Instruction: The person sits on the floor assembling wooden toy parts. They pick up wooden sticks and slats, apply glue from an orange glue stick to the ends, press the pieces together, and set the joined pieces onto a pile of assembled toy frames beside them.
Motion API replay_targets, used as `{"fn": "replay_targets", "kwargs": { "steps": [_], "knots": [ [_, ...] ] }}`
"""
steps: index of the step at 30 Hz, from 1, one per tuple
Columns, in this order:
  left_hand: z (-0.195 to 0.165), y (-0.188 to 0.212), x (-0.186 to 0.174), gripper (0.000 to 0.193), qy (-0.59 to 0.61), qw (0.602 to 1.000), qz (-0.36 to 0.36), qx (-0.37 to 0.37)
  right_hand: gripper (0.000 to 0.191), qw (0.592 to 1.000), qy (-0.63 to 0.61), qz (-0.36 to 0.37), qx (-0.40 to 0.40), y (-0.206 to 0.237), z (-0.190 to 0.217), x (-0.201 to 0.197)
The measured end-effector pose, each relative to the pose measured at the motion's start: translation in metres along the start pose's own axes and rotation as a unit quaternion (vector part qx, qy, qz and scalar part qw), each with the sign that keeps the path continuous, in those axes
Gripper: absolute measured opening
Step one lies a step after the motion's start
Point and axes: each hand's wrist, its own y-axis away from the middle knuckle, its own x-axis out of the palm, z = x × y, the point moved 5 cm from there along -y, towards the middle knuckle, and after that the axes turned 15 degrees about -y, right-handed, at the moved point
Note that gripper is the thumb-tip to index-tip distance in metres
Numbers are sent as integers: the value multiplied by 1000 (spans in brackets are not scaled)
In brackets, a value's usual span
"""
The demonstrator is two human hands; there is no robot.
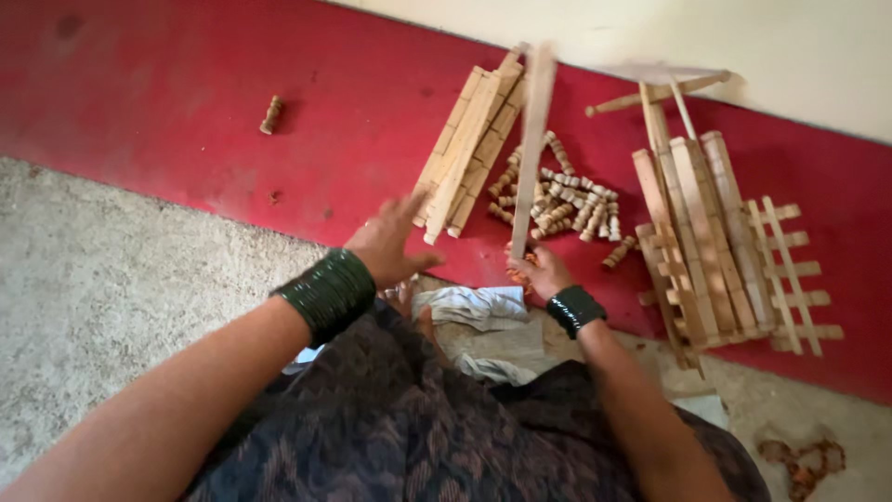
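Head view shows a red floor strip across the upper frame, with a rack of joined wooden slats at the right and a bundle of flat wooden sticks at upper centre. Between them lies a heap of small turned wooden pegs, and one stray peg sits at upper left. The right hand has its fingers clenched around a long wooden stick standing upright at centre, while the left hand, fingers released and spread, reaches just beside the bundle.
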Motion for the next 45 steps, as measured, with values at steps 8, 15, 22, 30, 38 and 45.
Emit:
{"fn": "replay_targets", "kwargs": {
  "steps": [8, 15, 22, 30, 38, 45],
  "knots": [
    [-60, 21, -104, 55, 210, 966, -120, 93, 31, 929, 326, -127, -118, 49, 29, -19],
    [-63, 20, -99, 20, 205, 968, -128, 75, 47, 939, 280, -86, -181, 47, 15, -33],
    [-84, 7, -90, 10, 186, 959, -171, 125, 30, 946, -178, -262, -74, 40, 19, -56],
    [-121, 5, -101, 33, 192, 967, -140, 94, 67, 931, -119, -113, -326, 42, 145, 86],
    [-114, 7, -93, 18, 207, 954, -188, 108, 62, 829, 294, -169, -444, 97, 153, 136],
    [-85, 0, -84, 20, 185, 945, -237, 126, 68, 885, 260, -172, -345, 61, 19, 30]
  ]
}}
